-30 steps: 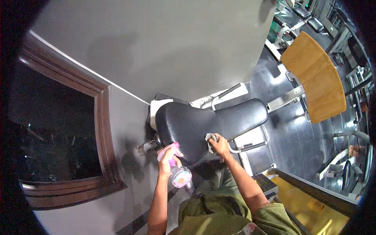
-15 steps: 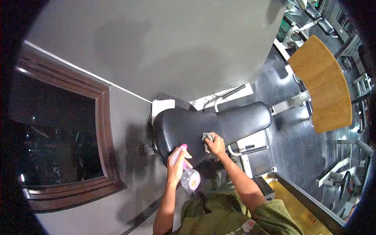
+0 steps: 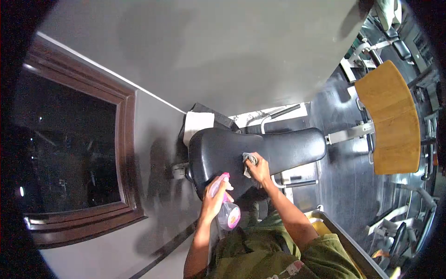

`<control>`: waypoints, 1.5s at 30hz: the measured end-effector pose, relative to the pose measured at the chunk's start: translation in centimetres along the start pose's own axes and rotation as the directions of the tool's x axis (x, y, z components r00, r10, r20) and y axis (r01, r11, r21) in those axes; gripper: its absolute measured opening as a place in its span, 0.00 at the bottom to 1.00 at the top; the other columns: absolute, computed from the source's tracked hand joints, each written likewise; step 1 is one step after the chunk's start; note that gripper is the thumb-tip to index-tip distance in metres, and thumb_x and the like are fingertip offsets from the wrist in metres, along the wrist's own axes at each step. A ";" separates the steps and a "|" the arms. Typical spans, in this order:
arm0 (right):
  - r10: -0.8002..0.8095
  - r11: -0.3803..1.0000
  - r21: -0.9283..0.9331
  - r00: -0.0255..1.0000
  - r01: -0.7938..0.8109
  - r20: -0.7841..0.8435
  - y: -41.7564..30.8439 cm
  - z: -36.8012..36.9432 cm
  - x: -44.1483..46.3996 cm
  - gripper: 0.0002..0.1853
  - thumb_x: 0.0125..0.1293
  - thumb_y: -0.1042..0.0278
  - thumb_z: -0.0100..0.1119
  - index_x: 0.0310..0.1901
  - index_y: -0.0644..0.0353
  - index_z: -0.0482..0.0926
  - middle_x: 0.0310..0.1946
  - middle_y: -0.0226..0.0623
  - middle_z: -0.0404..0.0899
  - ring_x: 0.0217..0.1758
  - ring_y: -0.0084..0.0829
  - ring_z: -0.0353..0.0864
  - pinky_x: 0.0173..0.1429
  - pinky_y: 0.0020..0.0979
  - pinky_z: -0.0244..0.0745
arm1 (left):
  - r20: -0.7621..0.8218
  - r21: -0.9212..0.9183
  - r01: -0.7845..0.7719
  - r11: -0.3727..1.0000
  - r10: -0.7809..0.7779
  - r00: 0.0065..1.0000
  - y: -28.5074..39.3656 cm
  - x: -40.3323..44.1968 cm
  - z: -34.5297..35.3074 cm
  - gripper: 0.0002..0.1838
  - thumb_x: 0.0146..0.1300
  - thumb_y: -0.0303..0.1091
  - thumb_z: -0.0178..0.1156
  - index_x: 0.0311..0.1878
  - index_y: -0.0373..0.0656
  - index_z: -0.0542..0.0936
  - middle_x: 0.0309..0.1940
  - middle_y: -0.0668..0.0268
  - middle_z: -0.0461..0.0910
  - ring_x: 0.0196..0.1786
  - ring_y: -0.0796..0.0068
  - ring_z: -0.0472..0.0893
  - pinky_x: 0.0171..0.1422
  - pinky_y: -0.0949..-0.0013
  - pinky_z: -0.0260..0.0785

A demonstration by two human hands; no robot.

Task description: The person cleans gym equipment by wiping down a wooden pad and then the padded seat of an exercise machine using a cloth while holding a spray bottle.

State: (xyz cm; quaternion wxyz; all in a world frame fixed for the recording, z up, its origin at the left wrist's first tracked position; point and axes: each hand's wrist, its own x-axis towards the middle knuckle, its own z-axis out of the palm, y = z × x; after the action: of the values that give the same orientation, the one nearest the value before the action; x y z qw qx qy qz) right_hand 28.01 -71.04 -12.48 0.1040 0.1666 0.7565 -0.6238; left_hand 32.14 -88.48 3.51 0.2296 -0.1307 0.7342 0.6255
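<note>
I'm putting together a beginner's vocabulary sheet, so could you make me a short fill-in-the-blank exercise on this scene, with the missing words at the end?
1. The left hand grips a spray bottle whose nozzle is coloured ____.
2. The right hand holds a crumpled wipe on a padded seat coloured ____.
3. Of the two hands, the one nearer the brown frame is the ____ one.
4. The person's shirt is coloured ____.

Missing words: pink; black; left; green.
</note>
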 end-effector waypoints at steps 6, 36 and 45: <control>-0.163 0.986 0.049 0.986 0.161 0.045 -1.1 0.2 -1.1 0.15 0.61 0.62 0.64 0.46 0.60 0.82 0.35 0.43 0.85 0.40 0.42 0.86 0.48 0.37 0.78 | -0.019 0.012 0.014 1.000 -0.014 1.000 -0.1 0.0 0.2 0.28 0.76 0.49 0.51 0.63 0.31 0.72 0.33 0.61 0.80 0.22 0.71 0.80 0.30 0.70 0.75; -0.170 0.978 -0.099 0.976 0.184 0.133 -0.7 -1.1 5.2 0.15 0.60 0.63 0.66 0.47 0.59 0.82 0.36 0.44 0.86 0.42 0.36 0.87 0.48 0.36 0.78 | -0.209 -0.122 0.033 0.992 -0.058 0.976 -2.3 3.0 5.9 0.25 0.75 0.47 0.53 0.62 0.35 0.73 0.38 0.61 0.82 0.25 0.76 0.80 0.32 0.74 0.73; -0.390 0.919 0.013 0.903 0.395 0.181 -5.1 0.1 6.5 0.16 0.59 0.67 0.64 0.49 0.60 0.81 0.46 0.47 0.82 0.50 0.48 0.83 0.55 0.38 0.76 | -0.251 -0.177 0.033 0.984 -0.077 0.965 -2.7 5.0 6.4 0.24 0.75 0.46 0.53 0.64 0.36 0.73 0.39 0.61 0.83 0.27 0.74 0.81 0.33 0.72 0.74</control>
State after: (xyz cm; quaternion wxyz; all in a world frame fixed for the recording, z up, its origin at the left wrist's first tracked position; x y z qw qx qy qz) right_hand 20.06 -71.18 -10.20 0.0462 -0.0471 0.7695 -0.6353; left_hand 30.24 -82.20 -2.06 0.1377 -0.2505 0.6975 0.6572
